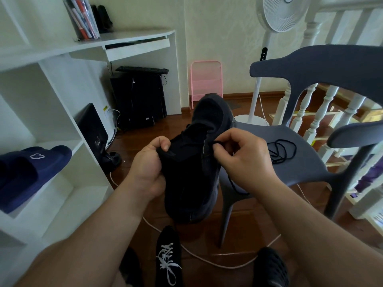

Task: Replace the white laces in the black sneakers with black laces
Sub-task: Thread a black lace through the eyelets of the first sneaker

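I hold a black sneaker (194, 162) up in front of me, toe pointing away. My left hand (148, 164) grips its tongue and left side. At the right row of eyelets my right hand (242, 156) pinches a black lace (216, 144), whose loose end hangs down below the hand. A second black lace (281, 150) lies coiled on the grey chair seat (294, 162). On the floor below stands the other black sneaker (169, 257), still with white laces (166, 262) tied.
A white shelf unit (62, 162) with a dark blue slide sandal (31, 172) stands at the left. A white desk (124, 41), a black computer tower (138, 100), a pink rack (206, 81) and a white fan (279, 13) are behind. A white cable (207, 262) crosses the wooden floor.
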Motion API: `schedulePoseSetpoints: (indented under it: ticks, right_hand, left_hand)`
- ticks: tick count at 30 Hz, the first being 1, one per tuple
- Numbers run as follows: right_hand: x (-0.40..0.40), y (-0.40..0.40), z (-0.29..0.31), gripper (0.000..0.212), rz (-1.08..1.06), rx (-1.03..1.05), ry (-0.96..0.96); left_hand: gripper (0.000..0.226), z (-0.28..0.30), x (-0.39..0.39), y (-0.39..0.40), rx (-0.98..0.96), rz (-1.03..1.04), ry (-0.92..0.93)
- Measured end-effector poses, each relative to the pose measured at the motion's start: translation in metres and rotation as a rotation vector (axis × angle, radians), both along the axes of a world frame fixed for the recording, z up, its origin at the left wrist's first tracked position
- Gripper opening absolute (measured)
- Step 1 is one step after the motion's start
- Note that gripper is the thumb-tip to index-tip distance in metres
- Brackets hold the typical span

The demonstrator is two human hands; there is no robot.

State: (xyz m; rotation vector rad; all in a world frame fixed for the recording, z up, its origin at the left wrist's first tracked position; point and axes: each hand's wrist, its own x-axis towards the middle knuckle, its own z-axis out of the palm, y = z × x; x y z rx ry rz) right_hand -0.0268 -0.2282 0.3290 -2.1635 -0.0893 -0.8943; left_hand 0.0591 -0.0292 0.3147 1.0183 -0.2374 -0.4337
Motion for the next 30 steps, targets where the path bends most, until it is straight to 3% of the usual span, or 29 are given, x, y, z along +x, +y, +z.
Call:
schedulePoseSetpoints:
  ticks: [6,12,19,25,30]
  right_hand:
    - [-0.005,0.003,0.006,0.004,0.068,0.028,-0.099]
    - [-0.006,0.002,0.007,0.018,0.042,0.035,-0.06]
    - [-0.005,0.001,0.006,0.014,-0.017,0.087,0.02]
    - [-0.002,-0.007,0.001,0.011,-0.026,0.211,0.112]
    - [0.0,-0.008,0.0,0.018,0.025,0.361,0.109]
  left_hand:
    - [0.034,0.004,0.0,0.007,-0.065,-0.087,0.079]
    - [0.031,0.005,0.0,0.01,-0.141,-0.189,0.096]
    - [0.027,0.006,-0.001,0.007,-0.057,-0.197,0.073]
    - [0.061,0.005,-0.004,0.008,0.023,-0.199,-0.051]
    - [0.068,0.005,-0.001,0.012,-0.002,-0.201,-0.021]
